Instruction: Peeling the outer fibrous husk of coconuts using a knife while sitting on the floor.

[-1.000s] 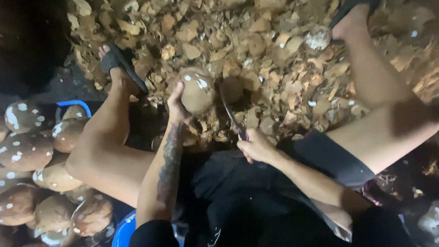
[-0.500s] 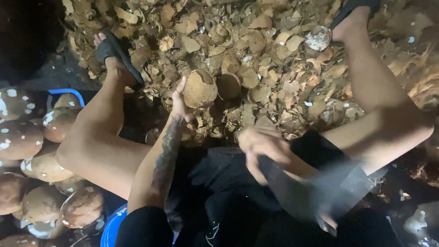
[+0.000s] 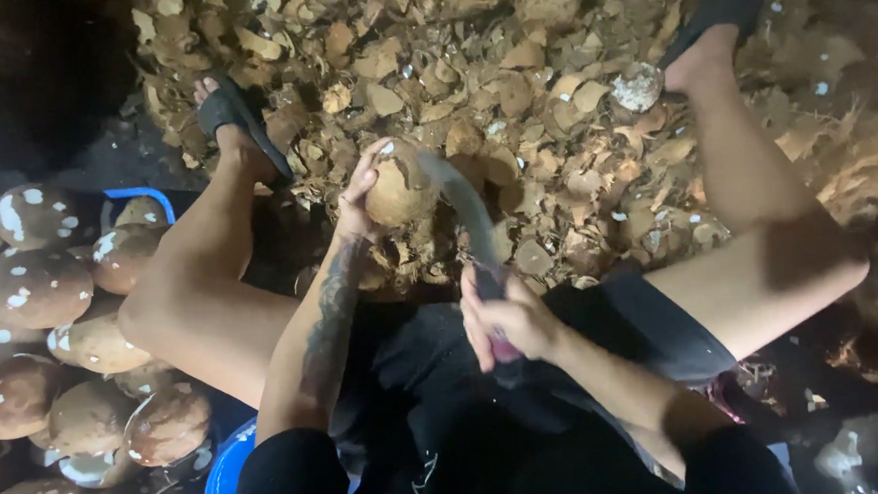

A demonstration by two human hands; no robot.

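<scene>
While left hand [image 3: 361, 196] cups coconut [image 3: 396, 191] from side, right hand [image 3: 508, 319] fist-grips curved knife [image 3: 467, 210], blade touching coconut; shell chips [image 3: 554, 141] beneath.

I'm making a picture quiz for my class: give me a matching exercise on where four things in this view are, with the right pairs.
Things:
1. coconut
2. knife
3. heap of peeled coconuts
4. shell chips

Places:
A. piled on the person's left side
B. strewn over the ground between the feet
C. gripped in the left hand
D. gripped in the right hand, blade on the coconut

Pairs: 1-C, 2-D, 3-A, 4-B
</scene>
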